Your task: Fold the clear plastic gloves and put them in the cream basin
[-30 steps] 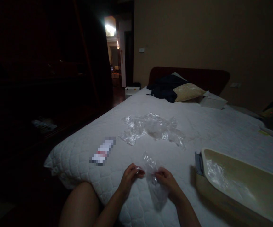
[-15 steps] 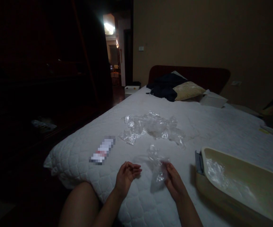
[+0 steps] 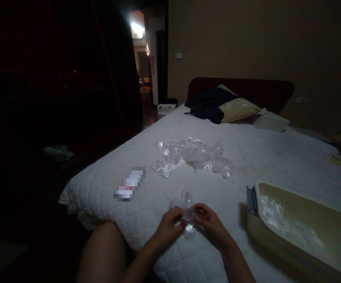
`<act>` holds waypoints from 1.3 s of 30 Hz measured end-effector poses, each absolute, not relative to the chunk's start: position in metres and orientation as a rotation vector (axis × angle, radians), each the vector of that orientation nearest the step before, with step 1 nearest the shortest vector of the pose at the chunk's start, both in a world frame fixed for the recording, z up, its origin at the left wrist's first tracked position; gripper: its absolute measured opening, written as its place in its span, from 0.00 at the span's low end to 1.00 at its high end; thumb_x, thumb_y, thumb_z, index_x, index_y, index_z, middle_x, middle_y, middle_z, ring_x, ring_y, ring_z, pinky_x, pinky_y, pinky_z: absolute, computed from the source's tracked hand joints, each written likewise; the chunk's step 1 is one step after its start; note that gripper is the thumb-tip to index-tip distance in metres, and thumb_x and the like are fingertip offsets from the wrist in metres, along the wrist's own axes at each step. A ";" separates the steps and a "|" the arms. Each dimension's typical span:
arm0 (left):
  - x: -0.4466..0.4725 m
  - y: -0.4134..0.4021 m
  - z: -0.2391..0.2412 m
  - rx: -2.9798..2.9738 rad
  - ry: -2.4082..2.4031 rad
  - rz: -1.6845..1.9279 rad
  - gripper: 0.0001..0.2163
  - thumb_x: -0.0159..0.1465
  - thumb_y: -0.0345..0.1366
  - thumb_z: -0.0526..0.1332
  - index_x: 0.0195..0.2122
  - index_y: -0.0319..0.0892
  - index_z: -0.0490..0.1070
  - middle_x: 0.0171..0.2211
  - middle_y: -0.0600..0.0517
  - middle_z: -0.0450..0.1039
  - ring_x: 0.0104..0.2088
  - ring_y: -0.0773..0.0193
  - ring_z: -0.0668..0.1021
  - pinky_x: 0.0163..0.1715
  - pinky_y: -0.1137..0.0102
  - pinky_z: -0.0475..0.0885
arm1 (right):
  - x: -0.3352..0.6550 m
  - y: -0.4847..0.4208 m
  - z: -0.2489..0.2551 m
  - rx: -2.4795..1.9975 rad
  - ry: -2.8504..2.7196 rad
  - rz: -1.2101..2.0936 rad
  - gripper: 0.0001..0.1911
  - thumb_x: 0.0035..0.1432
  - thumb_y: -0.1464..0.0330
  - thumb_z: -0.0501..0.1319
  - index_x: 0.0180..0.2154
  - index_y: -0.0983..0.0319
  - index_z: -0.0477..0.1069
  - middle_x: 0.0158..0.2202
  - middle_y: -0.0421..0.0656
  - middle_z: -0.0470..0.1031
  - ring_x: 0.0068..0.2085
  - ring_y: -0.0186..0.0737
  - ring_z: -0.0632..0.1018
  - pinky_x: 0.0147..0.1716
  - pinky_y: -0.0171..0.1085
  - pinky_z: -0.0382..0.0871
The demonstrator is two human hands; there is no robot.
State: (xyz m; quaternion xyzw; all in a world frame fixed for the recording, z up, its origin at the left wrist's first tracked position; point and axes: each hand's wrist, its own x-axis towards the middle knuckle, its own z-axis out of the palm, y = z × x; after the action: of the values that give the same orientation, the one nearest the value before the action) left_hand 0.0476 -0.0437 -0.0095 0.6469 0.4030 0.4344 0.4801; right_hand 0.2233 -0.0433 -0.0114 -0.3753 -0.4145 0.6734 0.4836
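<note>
Between my two hands, above the white quilted bed (image 3: 164, 251), is a crumpled clear plastic bag (image 3: 188, 208). My left hand (image 3: 172, 224) pinches its left side with thumb and fingers. From the other side, my right hand (image 3: 207, 218) grips the bag with bent fingers. Farther up the bed lies a loose spread of clear plastic bags (image 3: 192, 155). To the right stands a cream plastic bin (image 3: 254, 224) with a grey latch, and more clear plastic (image 3: 288, 226) lies inside it.
A blurred-out flat white item (image 3: 130, 184) lies on the bed at left. Dark clothing (image 3: 207, 106), a beige pillow (image 3: 239, 109) and a white box (image 3: 272, 121) rest near the headboard (image 3: 276, 90). My bare knee (image 3: 104, 243) is at the bed's near edge.
My left hand has moved right and closed on the plastic bag, which only my right hand held before. The bag is now bunched narrower between both hands. The view has shifted slightly.
</note>
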 end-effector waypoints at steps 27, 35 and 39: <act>0.041 -0.037 -0.020 1.097 1.086 1.162 0.09 0.51 0.36 0.62 0.34 0.39 0.73 0.32 0.48 0.73 0.32 0.63 0.73 0.32 0.72 0.66 | 0.229 -0.038 -0.011 -0.900 -0.523 1.496 0.11 0.43 0.62 0.66 0.31 0.59 0.72 0.30 0.40 0.75 0.32 0.37 0.74 0.32 0.35 0.68; 0.033 -0.034 -0.014 0.809 0.992 1.204 0.10 0.49 0.37 0.64 0.31 0.38 0.73 0.28 0.50 0.74 0.25 0.67 0.73 0.25 0.75 0.64 | 0.229 -0.035 -0.014 -0.869 -0.419 1.471 0.11 0.41 0.62 0.67 0.29 0.58 0.73 0.30 0.40 0.76 0.32 0.37 0.75 0.35 0.36 0.70; 0.030 -0.034 -0.010 0.624 0.862 1.238 0.07 0.50 0.35 0.63 0.29 0.39 0.69 0.29 0.51 0.74 0.28 0.64 0.75 0.28 0.72 0.66 | 0.231 -0.034 -0.015 -0.853 -0.373 1.512 0.14 0.44 0.60 0.65 0.36 0.56 0.72 0.37 0.41 0.76 0.42 0.41 0.75 0.42 0.40 0.68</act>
State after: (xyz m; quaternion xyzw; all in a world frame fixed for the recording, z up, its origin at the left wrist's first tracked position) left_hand 0.0300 -0.0343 -0.0104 0.2785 0.3848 0.5526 0.6848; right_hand 0.2308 -0.0338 -0.0151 -0.3724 -0.1631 0.6607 0.6310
